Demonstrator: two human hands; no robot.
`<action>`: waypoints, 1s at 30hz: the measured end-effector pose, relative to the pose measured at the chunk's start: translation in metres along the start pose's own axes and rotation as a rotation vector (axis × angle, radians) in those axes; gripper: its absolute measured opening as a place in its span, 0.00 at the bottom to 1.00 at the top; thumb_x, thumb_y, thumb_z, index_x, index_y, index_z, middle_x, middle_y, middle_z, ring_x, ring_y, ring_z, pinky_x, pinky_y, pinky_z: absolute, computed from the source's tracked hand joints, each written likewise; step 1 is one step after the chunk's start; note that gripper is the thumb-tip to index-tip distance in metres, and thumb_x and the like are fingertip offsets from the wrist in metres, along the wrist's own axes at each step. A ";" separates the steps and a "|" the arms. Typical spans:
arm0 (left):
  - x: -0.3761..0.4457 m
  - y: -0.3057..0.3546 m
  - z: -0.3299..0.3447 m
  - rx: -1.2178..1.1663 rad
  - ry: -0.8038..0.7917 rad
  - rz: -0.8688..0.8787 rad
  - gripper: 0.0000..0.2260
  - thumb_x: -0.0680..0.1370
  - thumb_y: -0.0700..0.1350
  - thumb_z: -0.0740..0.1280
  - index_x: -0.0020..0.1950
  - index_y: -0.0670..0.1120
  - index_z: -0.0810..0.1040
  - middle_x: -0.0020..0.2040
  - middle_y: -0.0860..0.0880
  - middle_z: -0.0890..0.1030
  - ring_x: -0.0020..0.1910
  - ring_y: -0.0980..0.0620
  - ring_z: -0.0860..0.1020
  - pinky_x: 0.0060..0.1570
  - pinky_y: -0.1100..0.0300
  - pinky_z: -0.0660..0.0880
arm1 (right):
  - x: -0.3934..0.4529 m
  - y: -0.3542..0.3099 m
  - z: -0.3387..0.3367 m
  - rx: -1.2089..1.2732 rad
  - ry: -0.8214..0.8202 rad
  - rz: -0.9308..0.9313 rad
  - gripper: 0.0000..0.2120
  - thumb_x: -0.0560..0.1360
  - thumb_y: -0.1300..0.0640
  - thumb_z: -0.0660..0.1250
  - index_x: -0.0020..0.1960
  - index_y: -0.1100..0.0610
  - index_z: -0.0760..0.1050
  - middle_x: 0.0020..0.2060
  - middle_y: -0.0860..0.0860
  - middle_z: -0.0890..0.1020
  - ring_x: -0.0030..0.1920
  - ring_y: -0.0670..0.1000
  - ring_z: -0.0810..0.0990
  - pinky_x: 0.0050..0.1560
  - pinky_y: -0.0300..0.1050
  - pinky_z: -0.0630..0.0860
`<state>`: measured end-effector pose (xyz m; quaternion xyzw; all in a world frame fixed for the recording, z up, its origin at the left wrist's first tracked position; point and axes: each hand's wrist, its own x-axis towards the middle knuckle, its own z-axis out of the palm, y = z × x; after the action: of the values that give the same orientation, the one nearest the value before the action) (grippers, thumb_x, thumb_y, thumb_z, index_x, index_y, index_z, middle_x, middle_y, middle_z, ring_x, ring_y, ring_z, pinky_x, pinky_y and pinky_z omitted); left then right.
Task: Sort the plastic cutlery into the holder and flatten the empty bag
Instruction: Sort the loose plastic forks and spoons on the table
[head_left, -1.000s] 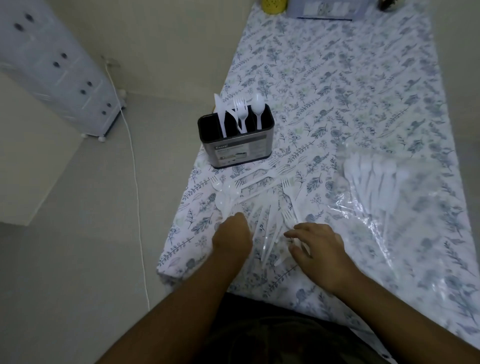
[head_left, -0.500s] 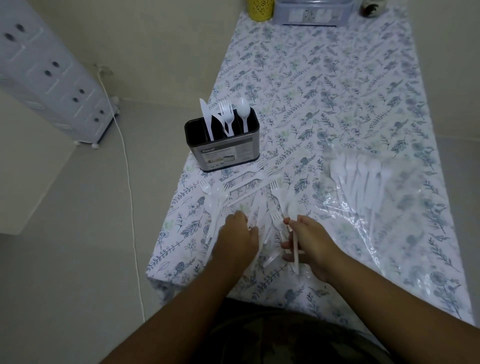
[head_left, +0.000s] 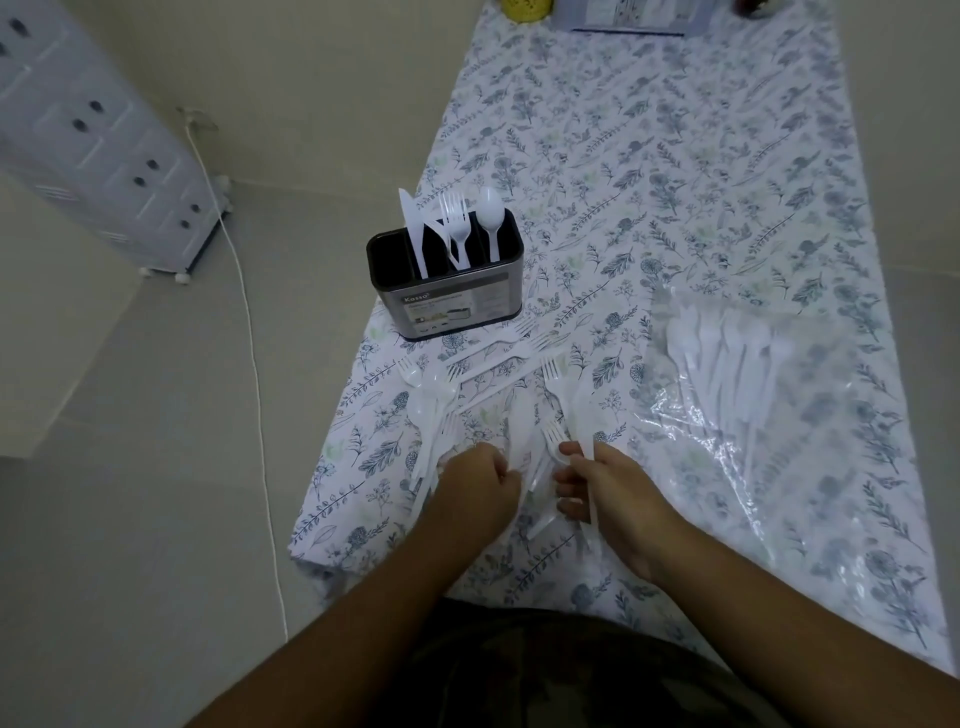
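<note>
A dark metal cutlery holder (head_left: 447, 299) stands near the table's left edge with a white knife, a fork and a spoon upright in it. Loose white plastic cutlery (head_left: 483, 384) lies scattered in front of it. My right hand (head_left: 608, 499) grips a white fork (head_left: 555, 439) by its handle at the pile's near end. My left hand (head_left: 480, 486) is curled over the pile beside it, touching pieces; what it holds is hidden. A clear plastic bag (head_left: 769, 415) with several white spoons inside lies to the right.
The table carries a floral cloth (head_left: 675, 156); its left edge and near corner drop off close to my left hand. A yellow cup (head_left: 524, 8) and a grey box (head_left: 628, 15) stand at the far end. A white drawer unit (head_left: 88, 145) and a cable are on the floor, left.
My right hand has closed on a fork and lifted its handle from the pile. My left hand has shifted right toward it. The view has moved slightly closer.
</note>
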<state>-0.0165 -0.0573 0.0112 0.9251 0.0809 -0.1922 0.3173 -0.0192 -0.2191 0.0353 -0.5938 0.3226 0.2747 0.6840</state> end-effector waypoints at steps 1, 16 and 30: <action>-0.006 0.006 0.000 -0.054 -0.014 0.020 0.06 0.78 0.48 0.68 0.45 0.48 0.75 0.38 0.54 0.76 0.36 0.58 0.74 0.33 0.67 0.68 | -0.001 0.000 0.002 0.044 -0.037 0.004 0.11 0.83 0.59 0.63 0.61 0.63 0.74 0.45 0.60 0.77 0.46 0.58 0.77 0.47 0.50 0.76; -0.004 -0.002 0.017 0.162 -0.091 0.073 0.05 0.79 0.46 0.65 0.47 0.46 0.74 0.43 0.49 0.76 0.43 0.51 0.75 0.45 0.53 0.78 | 0.000 0.005 -0.023 0.126 0.097 0.091 0.09 0.81 0.62 0.62 0.59 0.65 0.75 0.32 0.54 0.75 0.26 0.49 0.70 0.28 0.44 0.67; -0.004 0.028 0.012 -0.085 -0.021 0.311 0.05 0.79 0.43 0.63 0.47 0.45 0.78 0.39 0.51 0.78 0.35 0.55 0.76 0.34 0.62 0.73 | 0.000 0.007 -0.026 0.254 0.058 0.049 0.05 0.82 0.61 0.64 0.54 0.62 0.76 0.36 0.57 0.79 0.36 0.54 0.79 0.41 0.50 0.79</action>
<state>-0.0164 -0.0869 0.0202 0.9102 -0.0587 -0.1468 0.3828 -0.0277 -0.2434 0.0286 -0.5020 0.3889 0.2311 0.7371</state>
